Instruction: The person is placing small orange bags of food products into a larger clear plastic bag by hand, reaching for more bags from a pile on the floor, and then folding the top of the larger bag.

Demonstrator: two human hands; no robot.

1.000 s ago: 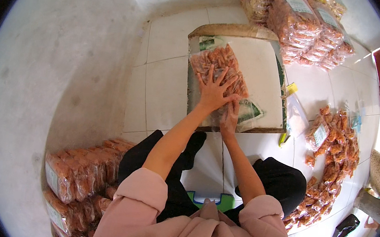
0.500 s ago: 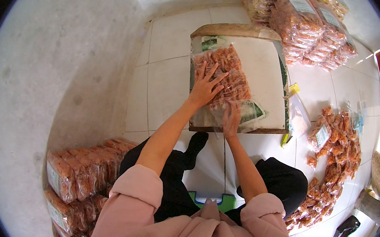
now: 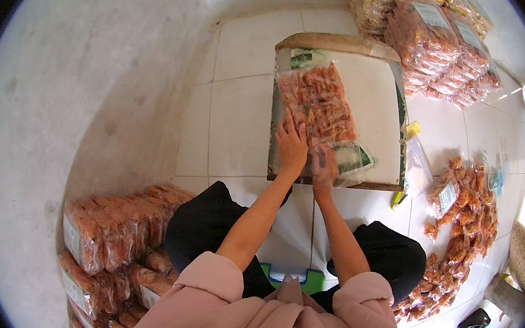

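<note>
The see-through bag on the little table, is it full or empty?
Mostly full: orange-brown pieces fill most of the bag. Its end by the right hand is just clear film.

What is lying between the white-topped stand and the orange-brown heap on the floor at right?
In the head view, clear plastic with a yellow end and a narrow yellow-green tool lie there, the tool close to the stand.

Packing room with bags (image 3: 424, 43) in stacks
</note>
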